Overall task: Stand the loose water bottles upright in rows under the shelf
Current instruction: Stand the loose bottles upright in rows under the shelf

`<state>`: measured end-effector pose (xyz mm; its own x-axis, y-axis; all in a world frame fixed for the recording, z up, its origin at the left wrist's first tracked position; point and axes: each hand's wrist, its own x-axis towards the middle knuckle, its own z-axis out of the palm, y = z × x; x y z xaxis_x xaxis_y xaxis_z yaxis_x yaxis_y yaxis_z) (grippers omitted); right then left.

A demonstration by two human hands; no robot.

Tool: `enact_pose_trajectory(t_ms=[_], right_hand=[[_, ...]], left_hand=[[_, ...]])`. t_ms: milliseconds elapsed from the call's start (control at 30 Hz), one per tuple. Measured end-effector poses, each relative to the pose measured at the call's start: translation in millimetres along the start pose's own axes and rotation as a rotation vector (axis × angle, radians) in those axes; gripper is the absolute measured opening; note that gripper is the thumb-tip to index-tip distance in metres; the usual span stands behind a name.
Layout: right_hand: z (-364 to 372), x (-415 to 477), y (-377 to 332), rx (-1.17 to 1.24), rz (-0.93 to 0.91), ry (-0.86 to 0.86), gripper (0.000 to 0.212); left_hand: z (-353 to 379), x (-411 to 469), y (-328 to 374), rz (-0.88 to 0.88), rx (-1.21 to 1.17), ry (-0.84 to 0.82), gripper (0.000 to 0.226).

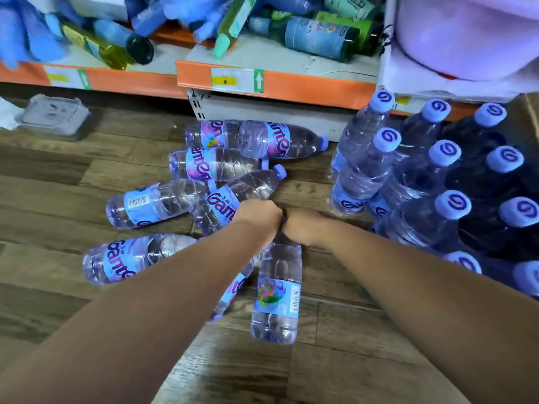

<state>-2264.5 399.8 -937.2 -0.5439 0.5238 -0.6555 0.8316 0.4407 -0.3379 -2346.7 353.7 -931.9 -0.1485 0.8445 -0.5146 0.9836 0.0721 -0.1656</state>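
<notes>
Currently, floor [58, 182] below shelf [291, 86] carries standing rows [414, 176] at right, caps up and packed close. Loose bottles [157, 202] lie scattered centre-left, several overlapping.

Risk 1, judged: an elbow or a swung bottle clips the outer standing row, which is near the right forearm. Tall bottles on small bases would prob. go down in a chain.

Risk 2: lifting from the overlapping heap sets round neighbours rolling, poss. out of reach.

Risk 3: near bottle [277, 290], prob. full, could slip or swing if carried by its top only.

Position: near bottle lies lengthwise toward the camera, base nearest, its top end running up beneath right grip [303, 225], which is curled about it. Half-hidden bottle [233, 290] runs under the left forearm toward left grip [258, 214]. That grip is curled w/ fingers out of sight, so I cannot tell whether it holds anything. Both grips touch, knuckle to knuckle.
</notes>
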Motion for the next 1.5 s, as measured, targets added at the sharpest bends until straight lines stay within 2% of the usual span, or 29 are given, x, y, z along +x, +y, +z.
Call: enact_pose_trajectory(t_ms=[100, 267, 400, 567, 700, 800, 867, 967, 1033, 1133, 1233, 1333, 1400, 1500], right_hand=[[-1, 4, 4, 0.057, 0.044, 0.033, 0.03], [-24, -12, 6, 0.068, 0.044, -0.032, 0.033], [-31, -36, 3, 0.134, -0.07, -0.07, 0.01], [-42, -78, 10, 0.315, -0.074, -0.132, 0.014], [-56, -113, 7, 0.264, -0.084, -0.157, 0.024], [-68, -127, 9, 0.244, -0.07, -0.109, 0.02], [-74, -132, 12, 0.18, -0.054, -0.01, 0.018], [-80, -143, 14, -0.068, -0.014, 0.211, 0.016], [-87, -155, 14, -0.15, 0.018, 0.263, 0.016], [-106, -182, 15, -0.197, 0.077, 0.287, 0.016], [-120, -195, 19, -0.134, 0.148, 0.283, 0.033], [-120, -185, 23, -0.185, 0.148, 0.262, 0.024], [-114, -175, 25, -0.221, 0.123, 0.223, 0.026], [-107, -165, 34, -0.154, 0.082, 0.227, 0.021]], left_hand=[[-1, 0, -2, -0.065, -0.009, -0.022, 0.031], [-15, -5, -10, -0.074, -0.074, -0.15, 0.042], [-36, -28, -8, -0.062, -0.061, -0.169, 0.039], [-64, -75, -1, -0.092, -0.166, -0.093, 0.035], [-78, -109, 2, -0.056, -0.209, -0.069, 0.025], [-80, -121, -3, -0.03, -0.247, -0.029, 0.023], [-80, -125, -6, -0.003, -0.32, 0.026, 0.028], [-85, -127, -6, 0.089, -0.386, 0.119, 0.024], [-93, -134, -5, 0.135, -0.42, 0.181, 0.023], [-117, -146, -5, 0.182, -0.435, 0.252, 0.024], [-135, -153, -5, 0.222, -0.435, 0.255, 0.024], [-138, -149, -1, 0.249, -0.379, 0.205, 0.021], [-133, -142, 2, 0.242, -0.344, 0.172, 0.02], [-121, -130, 14, 0.251, -0.312, 0.137, 0.021]])
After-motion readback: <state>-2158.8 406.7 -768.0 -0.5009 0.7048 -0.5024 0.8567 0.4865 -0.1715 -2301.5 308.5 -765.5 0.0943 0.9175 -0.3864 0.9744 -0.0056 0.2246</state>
